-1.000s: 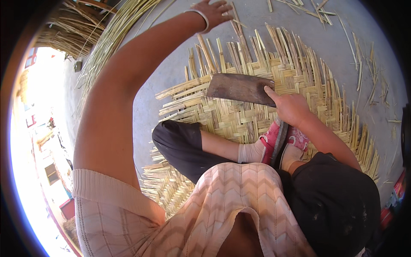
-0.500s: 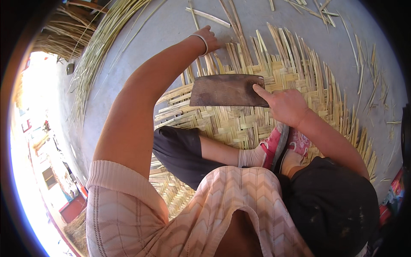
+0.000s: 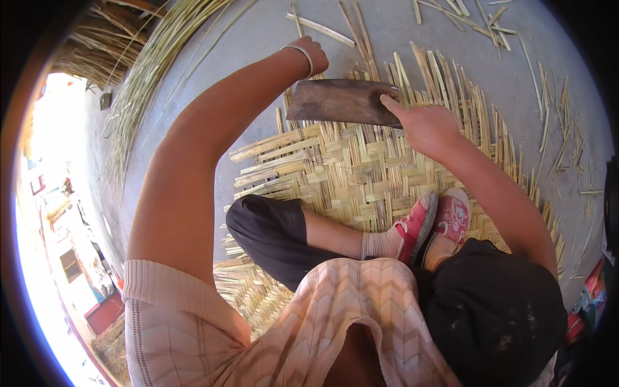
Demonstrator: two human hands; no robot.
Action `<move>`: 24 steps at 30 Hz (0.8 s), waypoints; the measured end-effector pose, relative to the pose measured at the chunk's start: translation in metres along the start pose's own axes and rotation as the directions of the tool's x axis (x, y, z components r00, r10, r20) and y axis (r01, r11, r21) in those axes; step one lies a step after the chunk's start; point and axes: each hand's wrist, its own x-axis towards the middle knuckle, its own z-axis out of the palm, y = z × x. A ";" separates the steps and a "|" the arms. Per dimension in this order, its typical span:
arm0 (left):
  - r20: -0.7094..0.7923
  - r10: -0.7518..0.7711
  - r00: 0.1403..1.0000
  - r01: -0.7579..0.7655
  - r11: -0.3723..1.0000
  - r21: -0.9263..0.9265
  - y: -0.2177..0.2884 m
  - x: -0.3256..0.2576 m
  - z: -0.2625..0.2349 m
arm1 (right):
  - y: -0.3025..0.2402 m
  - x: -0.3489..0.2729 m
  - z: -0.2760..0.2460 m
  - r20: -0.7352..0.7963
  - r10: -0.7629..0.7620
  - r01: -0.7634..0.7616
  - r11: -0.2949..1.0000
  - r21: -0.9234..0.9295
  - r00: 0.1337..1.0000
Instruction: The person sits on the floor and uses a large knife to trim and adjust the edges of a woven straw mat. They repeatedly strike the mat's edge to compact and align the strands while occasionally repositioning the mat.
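Note:
My right hand (image 3: 431,127) grips a broad, dark cleaver (image 3: 342,101) at its right end, the index finger stretched onto the blade. The blade lies level over the far edge of a woven mat (image 3: 348,158) of split straw-coloured reeds, covering part of the loose strip ends there; whether it touches them I cannot tell. Just beyond the blade's left end is my left hand (image 3: 314,59), a band round its wrist and its fingers curled closed. What it holds, if anything, is hidden. A thin strip (image 3: 295,18) shows beyond that hand.
My feet in red shoes (image 3: 412,226) rest on the mat's near part. Loose reed pieces (image 3: 493,26) litter the grey floor (image 3: 387,19) at the far side and right. A bundle of long stalks (image 3: 138,97) lies at the left.
The cleaver and my right hand have moved away from me, from the weave to the mat's far edge. My left hand has shifted slightly left, its fingers more tucked in.

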 end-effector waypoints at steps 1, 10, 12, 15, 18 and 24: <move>0.018 -0.017 1.000 0.018 0.999 -0.032 0.001 0.000 -0.001 | -0.001 0.004 0.003 0.036 0.019 -0.019 1.000 -0.002 0.999; 0.153 -0.159 0.975 0.199 0.936 -0.292 0.028 -0.006 0.000 | -0.005 0.015 0.017 0.117 0.103 -0.101 0.995 -0.024 0.988; 0.135 -0.213 0.968 0.249 0.897 -0.366 0.031 -0.010 0.013 | -0.006 0.015 0.019 0.137 0.111 -0.110 0.994 -0.017 0.984; 0.204 -0.317 0.926 0.377 0.802 -0.463 0.045 -0.012 0.026 | -0.008 0.016 0.024 0.118 0.088 -0.088 0.996 -0.004 0.989; 0.155 -0.353 0.923 0.367 0.683 -0.631 0.056 -0.009 0.010 | -0.008 0.017 0.030 0.071 0.075 -0.075 0.997 0.002 0.995; -0.113 -0.667 0.737 0.174 0.349 -0.921 -0.007 -0.024 -0.052 | -0.007 0.012 0.029 0.068 0.052 -0.054 0.998 0.017 0.996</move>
